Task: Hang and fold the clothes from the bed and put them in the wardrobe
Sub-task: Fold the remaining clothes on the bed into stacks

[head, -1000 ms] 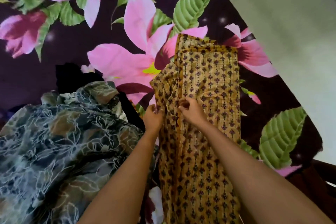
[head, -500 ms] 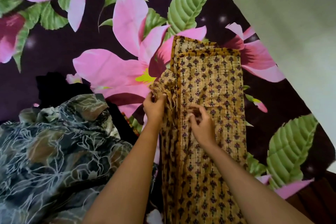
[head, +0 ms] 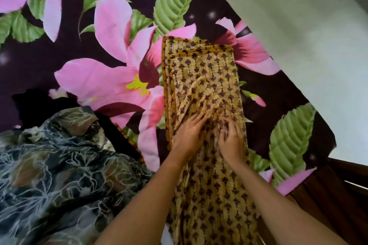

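A long yellow garment (head: 201,69) with small dark motifs lies lengthwise on the floral bed sheet (head: 95,77), folded into a narrow strip with its far end doubled over. My left hand (head: 189,135) lies flat on the strip's middle, fingers stretched out. My right hand (head: 232,139) presses beside it with fingers spread, slightly blurred. Cloth is bunched into ridges just beyond the fingertips. Neither hand grips the fabric.
A crumpled dark garment (head: 59,165) with a pale leaf-line print is heaped at the left, with a black cloth (head: 33,101) behind it. The bed's corner and dark wooden frame (head: 328,191) are at the right, beside pale floor (head: 298,26).
My left hand let go of the garment's loose left flap, which now lies folded over the strip. Both hands moved onto the middle and flattened on the cloth.
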Demonstrator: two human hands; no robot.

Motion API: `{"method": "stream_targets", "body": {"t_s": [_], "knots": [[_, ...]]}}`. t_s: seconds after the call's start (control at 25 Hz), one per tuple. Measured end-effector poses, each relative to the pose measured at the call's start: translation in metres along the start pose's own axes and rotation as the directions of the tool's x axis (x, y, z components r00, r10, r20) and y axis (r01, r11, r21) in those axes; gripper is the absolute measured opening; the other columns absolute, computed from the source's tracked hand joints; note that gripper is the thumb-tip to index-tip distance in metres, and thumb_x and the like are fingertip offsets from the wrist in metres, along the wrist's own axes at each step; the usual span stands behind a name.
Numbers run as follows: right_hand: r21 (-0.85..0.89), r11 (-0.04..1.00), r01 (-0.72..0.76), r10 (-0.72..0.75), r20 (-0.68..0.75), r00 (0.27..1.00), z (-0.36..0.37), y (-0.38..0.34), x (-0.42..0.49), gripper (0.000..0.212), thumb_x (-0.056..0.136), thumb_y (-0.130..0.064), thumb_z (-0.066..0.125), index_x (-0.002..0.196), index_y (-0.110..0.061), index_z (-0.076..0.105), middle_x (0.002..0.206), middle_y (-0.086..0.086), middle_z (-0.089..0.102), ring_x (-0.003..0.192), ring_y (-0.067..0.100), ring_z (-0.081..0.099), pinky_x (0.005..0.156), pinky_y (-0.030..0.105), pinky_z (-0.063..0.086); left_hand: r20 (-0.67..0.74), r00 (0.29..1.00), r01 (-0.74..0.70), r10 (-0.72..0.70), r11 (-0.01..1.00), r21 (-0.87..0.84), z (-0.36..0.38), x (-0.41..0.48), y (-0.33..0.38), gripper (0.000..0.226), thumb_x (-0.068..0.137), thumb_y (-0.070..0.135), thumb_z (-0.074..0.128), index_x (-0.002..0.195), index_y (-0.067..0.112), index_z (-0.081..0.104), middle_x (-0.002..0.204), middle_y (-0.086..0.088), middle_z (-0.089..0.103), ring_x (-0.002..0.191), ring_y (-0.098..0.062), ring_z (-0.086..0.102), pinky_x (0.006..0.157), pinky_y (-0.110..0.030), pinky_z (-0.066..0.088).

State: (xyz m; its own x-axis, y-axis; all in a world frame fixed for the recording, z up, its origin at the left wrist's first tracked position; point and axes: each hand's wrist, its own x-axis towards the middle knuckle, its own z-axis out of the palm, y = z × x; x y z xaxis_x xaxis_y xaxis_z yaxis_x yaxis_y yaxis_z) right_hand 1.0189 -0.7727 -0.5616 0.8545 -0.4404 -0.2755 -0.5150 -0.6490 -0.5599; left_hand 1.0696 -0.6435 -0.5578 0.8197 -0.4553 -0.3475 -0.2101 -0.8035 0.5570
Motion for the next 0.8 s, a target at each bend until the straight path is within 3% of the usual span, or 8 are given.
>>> {"method": "stream_targets", "body": {"t_s": [0.12, 0.28, 0.4, 0.52, 0.6, 0.68, 0.8], "knots": [[-0.062, 0.990, 0.128, -0.118, 0.146, 0.982, -0.006, 0.013, -0.013, 0.039, 0.088, 0.003, 0.050, 0.127, -0.001, 0.055, 0.140, 0.015, 0.047, 0.133, 0.029, 0.039, 0.109, 0.031, 0.027, 0.048, 0.999, 0.006, -0.009, 0.998, 0.063, 0.021, -0.040, -0.006, 0.055, 0.095, 0.016, 0.047, 0.147, 0.021, 0.028, 0.156, 0.004, 0.018, 0.143, -0.017, 0.019, 0.114, -0.034, 0.019], [-0.130, 0.967, 0.220, -0.179, 0.272, 0.945, -0.013, 0.033, -0.052, 0.039, 0.085, 0.004, 0.053, 0.124, 0.002, 0.058, 0.137, 0.018, 0.048, 0.130, 0.033, 0.041, 0.110, 0.034, 0.029, 0.147, 0.988, 0.040, -0.046, 0.998, 0.040, 0.052, -0.102, -0.001, 0.066, 0.088, 0.007, 0.049, 0.147, 0.024, 0.026, 0.157, 0.000, 0.015, 0.144, -0.019, 0.014, 0.115, -0.045, 0.020], [-0.187, 0.930, 0.318, -0.241, 0.344, 0.908, -0.016, 0.058, -0.086, 0.045, 0.080, 0.006, 0.057, 0.125, 0.002, 0.058, 0.138, 0.018, 0.049, 0.130, 0.034, 0.042, 0.110, 0.039, 0.030, 0.185, 0.982, 0.033, -0.039, 0.999, 0.034, 0.075, -0.145, 0.007, 0.062, 0.089, 0.006, 0.049, 0.147, 0.019, 0.029, 0.157, -0.003, 0.015, 0.144, -0.020, 0.014, 0.114, -0.038, 0.025], [-0.234, 0.884, 0.405, -0.272, 0.447, 0.852, -0.028, 0.085, -0.126, 0.043, 0.080, 0.004, 0.057, 0.123, 0.001, 0.058, 0.139, 0.018, 0.047, 0.132, 0.033, 0.040, 0.110, 0.042, 0.031, 0.175, 0.984, -0.026, 0.024, 1.000, 0.011, 0.095, -0.186, 0.010, 0.051, 0.083, 0.006, 0.057, 0.134, 0.011, 0.051, 0.147, -0.014, 0.038, 0.130, -0.032, 0.043, 0.102, -0.043, 0.041], [-0.258, 0.842, 0.473, -0.302, 0.500, 0.812, -0.039, 0.098, -0.154, 0.035, 0.077, 0.001, 0.063, 0.112, 0.003, 0.062, 0.130, 0.022, 0.052, 0.122, 0.037, 0.049, 0.103, 0.048, 0.042, 0.130, 0.990, -0.058, 0.054, 0.998, 0.028, 0.108, -0.211, 0.014, 0.038, 0.076, 0.008, 0.055, 0.112, 0.005, 0.066, 0.123, -0.021, 0.059, 0.103, -0.038, 0.062, 0.079, -0.043, 0.054], [-0.292, 0.792, 0.536, -0.313, 0.560, 0.767, -0.047, 0.113, -0.183, 0.026, 0.073, -0.007, 0.073, 0.097, 0.001, 0.065, 0.111, 0.023, 0.059, 0.101, 0.038, 0.059, 0.082, 0.048, 0.053, 0.162, 0.986, -0.052, 0.037, 0.995, 0.089, 0.114, -0.234, 0.019, 0.031, 0.075, 0.021, 0.052, 0.099, 0.008, 0.066, 0.102, -0.019, 0.066, 0.082, -0.037, 0.064, 0.060, -0.037, 0.054], [-0.292, 0.688, 0.665, -0.359, 0.659, 0.661, -0.055, 0.135, -0.218, 0.033, 0.075, -0.028, 0.077, 0.092, -0.003, 0.063, 0.096, 0.018, 0.059, 0.084, 0.032, 0.059, 0.068, 0.042, 0.054, 0.259, 0.959, -0.151, 0.112, 0.979, 0.137, 0.127, -0.263, 0.021, 0.049, 0.061, 0.044, 0.070, 0.098, 0.013, 0.061, 0.093, -0.013, 0.066, 0.080, -0.028, 0.053, 0.056, -0.030, 0.048]]}}
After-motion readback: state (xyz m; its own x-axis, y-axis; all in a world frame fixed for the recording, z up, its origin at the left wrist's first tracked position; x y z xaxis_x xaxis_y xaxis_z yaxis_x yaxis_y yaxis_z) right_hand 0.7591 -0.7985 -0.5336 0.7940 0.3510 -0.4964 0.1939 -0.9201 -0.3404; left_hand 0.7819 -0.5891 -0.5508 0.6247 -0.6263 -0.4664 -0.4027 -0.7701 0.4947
